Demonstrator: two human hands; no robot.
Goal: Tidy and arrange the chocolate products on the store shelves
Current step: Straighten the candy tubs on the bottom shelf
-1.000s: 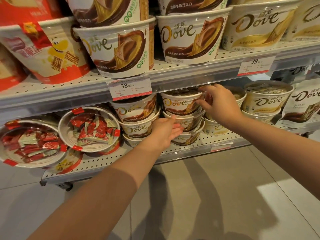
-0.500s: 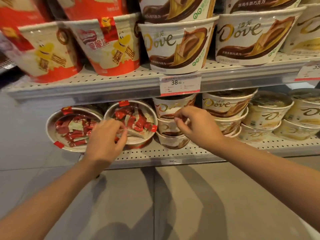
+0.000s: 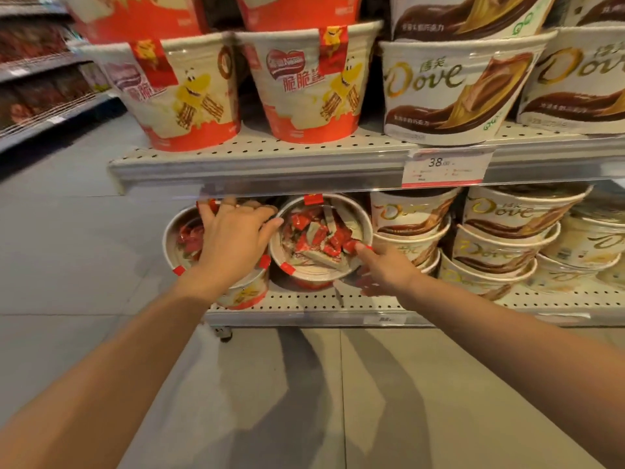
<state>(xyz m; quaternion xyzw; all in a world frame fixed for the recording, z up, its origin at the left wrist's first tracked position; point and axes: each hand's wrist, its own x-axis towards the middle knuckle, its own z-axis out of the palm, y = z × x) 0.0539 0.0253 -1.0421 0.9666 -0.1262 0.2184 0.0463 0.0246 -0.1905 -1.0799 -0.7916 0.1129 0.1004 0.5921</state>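
Note:
Two red-and-white wafer chocolate tubs lie tilted on the lower shelf (image 3: pixel 304 304), their clear lids facing me. My left hand (image 3: pixel 233 242) is spread flat over the lid of the left tub (image 3: pixel 184 243), fingers apart and curled on its rim. My right hand (image 3: pixel 382 269) touches the lower right rim of the right tub (image 3: pixel 321 240) with its fingertips. Stacked Dove tubs (image 3: pixel 411 221) stand just right of that tub.
On the upper shelf (image 3: pixel 257 160) stand red wafer tubs (image 3: pixel 304 86) and large Dove tubs (image 3: pixel 453 86), with a 38.00 price tag (image 3: pixel 444 167) on its edge. More Dove stacks (image 3: pixel 507 238) fill the lower shelf's right. Grey floor lies below; another aisle shelf (image 3: pixel 33 79) is far left.
Both hands moved left from the Dove stacks to the two wafer tubs. The left hand now covers the left tub's lid, the right hand reaches the right tub's rim. The view shifted left.

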